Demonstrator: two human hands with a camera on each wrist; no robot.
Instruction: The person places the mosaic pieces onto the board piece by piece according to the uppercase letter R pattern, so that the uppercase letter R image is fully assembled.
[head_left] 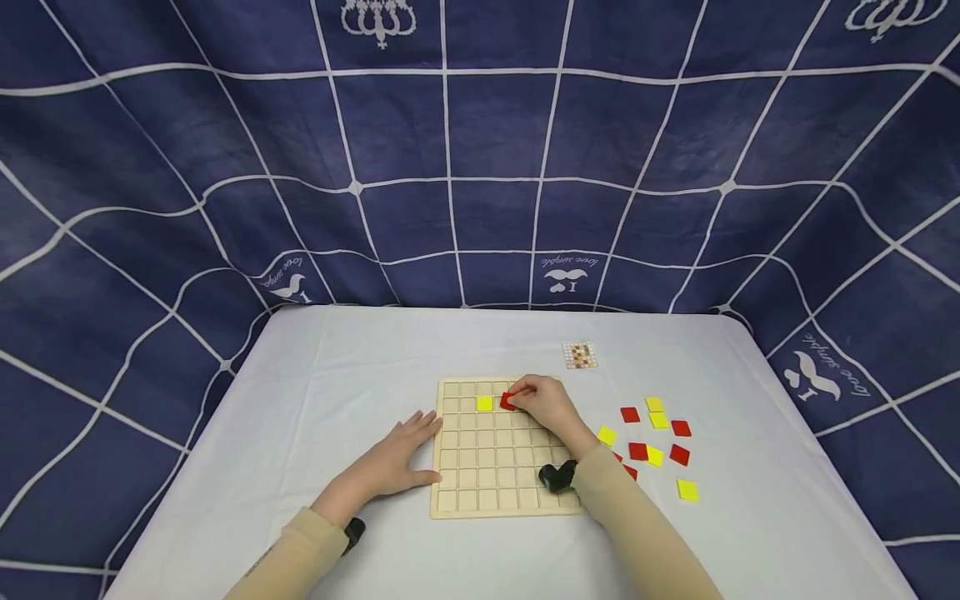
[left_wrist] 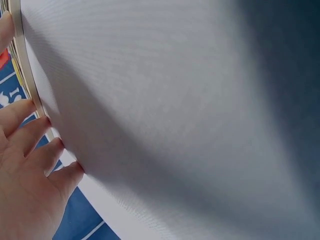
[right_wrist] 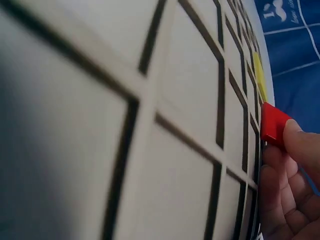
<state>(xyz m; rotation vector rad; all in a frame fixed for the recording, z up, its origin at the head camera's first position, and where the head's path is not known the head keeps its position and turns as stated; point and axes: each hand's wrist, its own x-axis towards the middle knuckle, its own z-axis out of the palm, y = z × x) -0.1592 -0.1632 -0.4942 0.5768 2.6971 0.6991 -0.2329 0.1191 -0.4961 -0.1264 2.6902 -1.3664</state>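
A pale wooden grid board (head_left: 487,467) lies on the white table. One yellow tile (head_left: 484,403) sits in a cell of its second row. My right hand (head_left: 542,403) pinches a red tile (head_left: 508,401) just right of the yellow one, low over the board; in the right wrist view the red tile (right_wrist: 272,125) is tilted between my fingertips (right_wrist: 300,140), with the yellow tile (right_wrist: 257,75) beyond. My left hand (head_left: 393,458) lies flat on the table, fingers (left_wrist: 35,145) straight against the board's left edge (left_wrist: 25,70).
Several loose red and yellow tiles (head_left: 656,442) lie scattered right of the board. A small pattern card (head_left: 580,355) lies behind the board. Dark blue cloth with white lines (head_left: 480,167) hangs behind and around the table (head_left: 300,400).
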